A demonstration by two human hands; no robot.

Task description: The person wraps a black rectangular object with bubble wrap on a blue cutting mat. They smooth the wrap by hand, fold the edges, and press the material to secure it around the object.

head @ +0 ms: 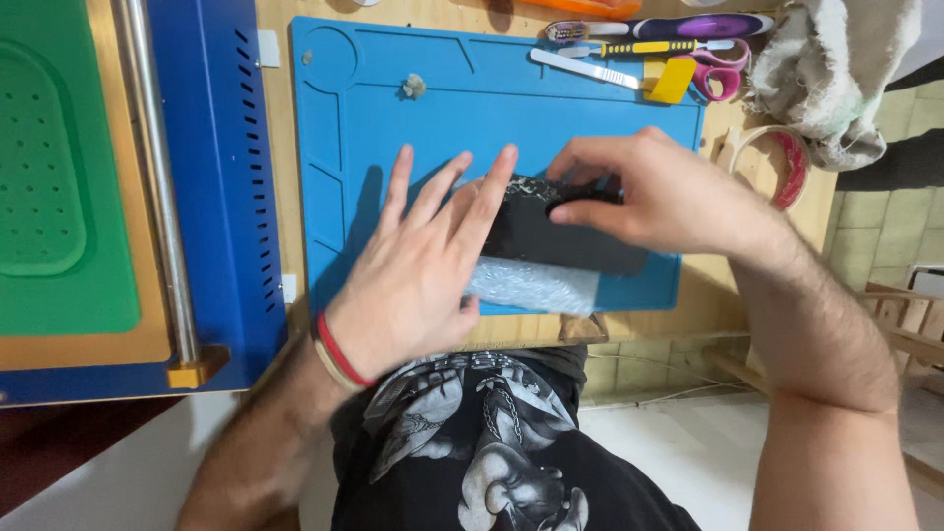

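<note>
A dark flat phone-like device (551,236) lies on the blue silicone work mat (393,108), with a clear, shiny plastic film (536,285) spread at its near edge. My left hand (423,265) rests flat on the device's left part, fingers spread and straight, a red band on the wrist. Over the device's far right part, my right hand (649,187) pinches a small dark piece at its top edge. Whether that piece is part of the device or a separate tool is hidden by the fingers.
Along the mat's far edge lie a metal spatula (585,67), a yellow-handled tool (644,47), a yellow scraper (672,81) and pink scissors (723,69). A tape roll (787,162) and crumpled cloth (831,69) sit right. A blue machine with green pad (59,167) stands left.
</note>
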